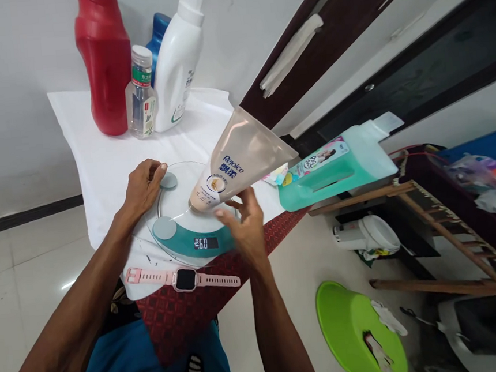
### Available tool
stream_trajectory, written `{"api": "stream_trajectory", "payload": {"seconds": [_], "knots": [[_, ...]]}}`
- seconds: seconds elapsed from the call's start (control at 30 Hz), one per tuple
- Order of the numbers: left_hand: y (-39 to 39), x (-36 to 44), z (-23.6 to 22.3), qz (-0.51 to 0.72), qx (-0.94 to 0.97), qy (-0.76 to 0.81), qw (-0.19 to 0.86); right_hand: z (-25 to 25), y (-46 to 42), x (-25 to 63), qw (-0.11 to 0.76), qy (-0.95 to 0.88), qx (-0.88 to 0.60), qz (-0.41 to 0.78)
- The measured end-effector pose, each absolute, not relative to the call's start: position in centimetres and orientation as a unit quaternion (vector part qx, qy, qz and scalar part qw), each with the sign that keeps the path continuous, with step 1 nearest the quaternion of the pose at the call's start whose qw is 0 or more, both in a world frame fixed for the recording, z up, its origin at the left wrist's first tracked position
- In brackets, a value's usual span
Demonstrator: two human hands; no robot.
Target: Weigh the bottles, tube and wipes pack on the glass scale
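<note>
A beige Rejoice tube stands cap-down on a round glass scale, tilted to the right. My right hand has its fingers around the tube's lower end. My left hand rests on the scale's far left rim, fingers curled over the edge. The scale's display reads 60. A pink smartwatch lies flat just in front of the scale, near the table's front edge.
A red bottle, a small clear bottle, a blue bottle and a white bottle stand at the back of the white-covered table. A teal jug lies to the right. A green basin sits on the floor.
</note>
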State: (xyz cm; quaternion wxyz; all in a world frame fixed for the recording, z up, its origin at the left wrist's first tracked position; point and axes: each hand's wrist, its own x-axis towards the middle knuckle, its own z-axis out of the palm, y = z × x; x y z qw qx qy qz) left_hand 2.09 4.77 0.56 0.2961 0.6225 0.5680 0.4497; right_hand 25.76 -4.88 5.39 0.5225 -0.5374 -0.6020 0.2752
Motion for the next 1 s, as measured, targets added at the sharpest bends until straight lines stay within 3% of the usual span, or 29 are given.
{"api": "stream_trajectory", "payload": {"seconds": [0.27,0.6,0.83,1.0], "knots": [[5.1,1.9,0.9,0.429,0.630,0.581,0.285,6.1,-3.6,22.8,0.582,-0.549,-0.558,0.221],[5.1,1.8,1.1,0.416,0.636,0.588,0.278,8.0,-1.7,27.6,0.598,-0.507,-0.616,0.081],[5.3,1.9,0.8,0.421,0.636,0.580,0.286,6.6,1.8,37.4,0.543,-0.407,-0.714,-0.170],[5.2,2.0,0.9,0.433,0.631,0.573,0.294,3.8,4.2,40.1,0.500,-0.387,-0.752,-0.187]]}}
